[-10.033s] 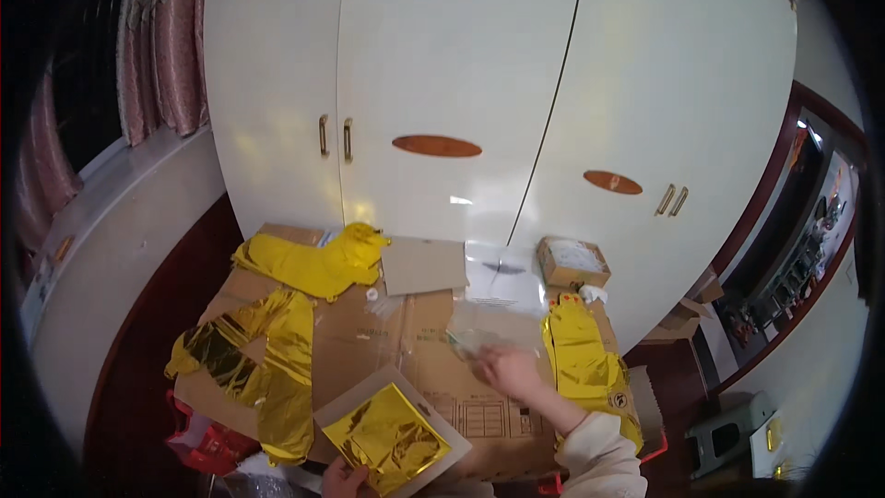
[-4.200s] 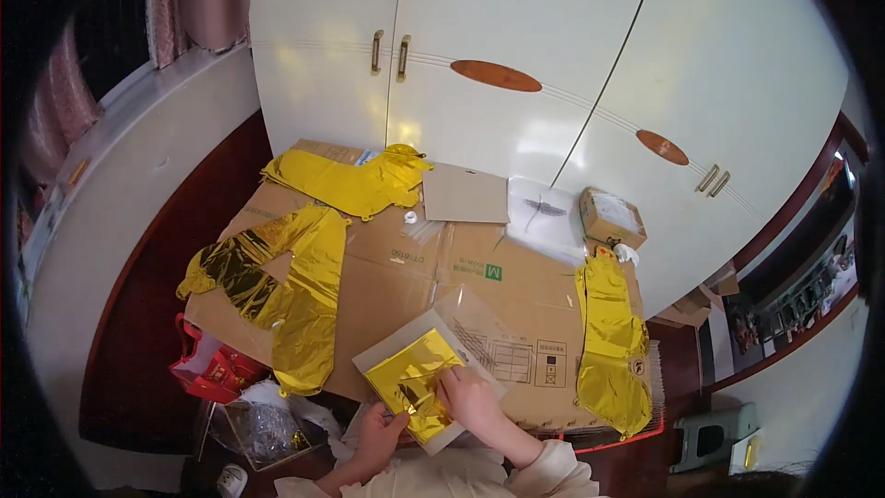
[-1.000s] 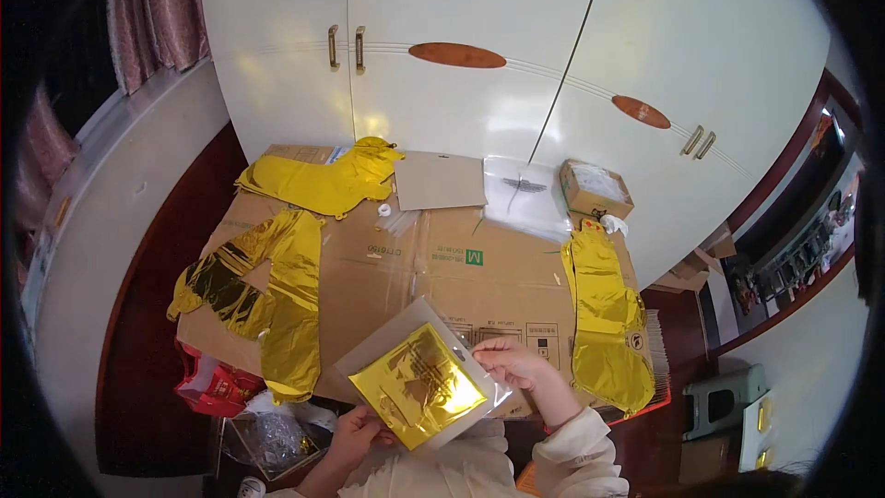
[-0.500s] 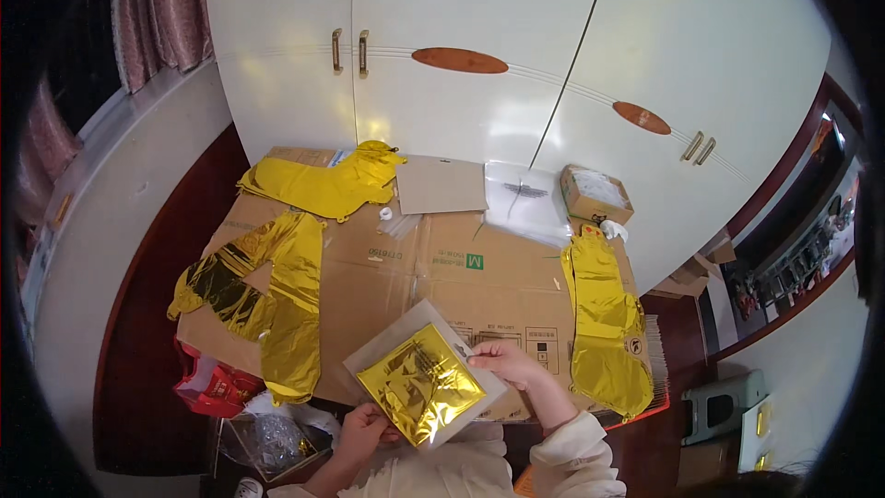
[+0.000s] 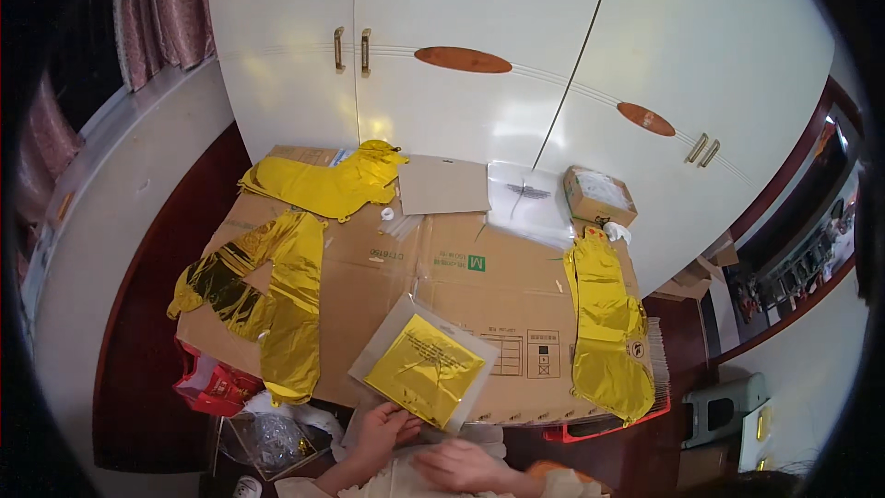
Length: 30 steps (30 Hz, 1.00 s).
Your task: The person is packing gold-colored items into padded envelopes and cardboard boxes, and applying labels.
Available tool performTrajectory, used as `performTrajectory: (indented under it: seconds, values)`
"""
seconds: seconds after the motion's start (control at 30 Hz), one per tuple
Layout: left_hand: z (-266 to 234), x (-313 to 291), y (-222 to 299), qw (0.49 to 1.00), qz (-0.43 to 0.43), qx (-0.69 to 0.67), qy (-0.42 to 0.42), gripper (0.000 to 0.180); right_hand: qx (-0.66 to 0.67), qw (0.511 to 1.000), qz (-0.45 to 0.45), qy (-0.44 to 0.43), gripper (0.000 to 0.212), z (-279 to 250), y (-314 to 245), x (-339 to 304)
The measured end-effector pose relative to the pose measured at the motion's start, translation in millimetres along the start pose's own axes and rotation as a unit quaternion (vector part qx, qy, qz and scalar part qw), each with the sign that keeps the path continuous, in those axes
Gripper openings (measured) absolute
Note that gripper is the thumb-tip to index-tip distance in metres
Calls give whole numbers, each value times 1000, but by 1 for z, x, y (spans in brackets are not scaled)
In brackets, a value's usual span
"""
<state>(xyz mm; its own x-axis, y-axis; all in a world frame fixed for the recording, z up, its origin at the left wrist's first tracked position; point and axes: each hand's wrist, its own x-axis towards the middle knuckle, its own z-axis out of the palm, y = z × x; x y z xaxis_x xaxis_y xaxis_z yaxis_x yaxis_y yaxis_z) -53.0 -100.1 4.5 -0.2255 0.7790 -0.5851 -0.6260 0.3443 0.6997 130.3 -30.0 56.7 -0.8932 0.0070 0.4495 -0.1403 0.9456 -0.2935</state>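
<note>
As the head view shows, the left hand [image 5: 389, 428] pinches the lower-left edge of a sleeved gold foil packet [image 5: 428, 367], which overlaps the cardboard's [image 5: 369, 314] near edge. Right hand [image 5: 461, 466] lies just below, fingers curled; cannot tell whether it grips anything. Flat foil shapes flank the packet, left [image 5: 293, 323] and right [image 5: 608, 332]. Step, judged: packet handling, foil inside. Next move calls for a steady left pinch; sleeve likely slick.
</note>
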Motion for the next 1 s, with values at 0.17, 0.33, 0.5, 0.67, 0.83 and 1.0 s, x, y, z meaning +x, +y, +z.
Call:
performTrajectory:
  seconds: [0.17,0.33,0.5,0.67,0.83,1.0]
  values:
    - [9,-3,3,994,-40,-86,-56,22,-27,984,177,19,31,58,2,-25]
    - [-4,7,8,998,-38,-21,-55,21,-95,972,210,34,25,64,-7,-21]
    - [2,13,14,999,-51,10,-7,22,-104,962,249,43,22,61,-9,-10]
    - [5,20,13,994,-38,-102,-20,19,-138,956,249,68,21,69,3,-11]
    - [8,33,8,995,-22,-98,-15,18,-127,957,251,73,19,72,5,-14]
    - [15,36,11,996,-21,-86,2,17,-118,958,253,56,19,64,6,-12]
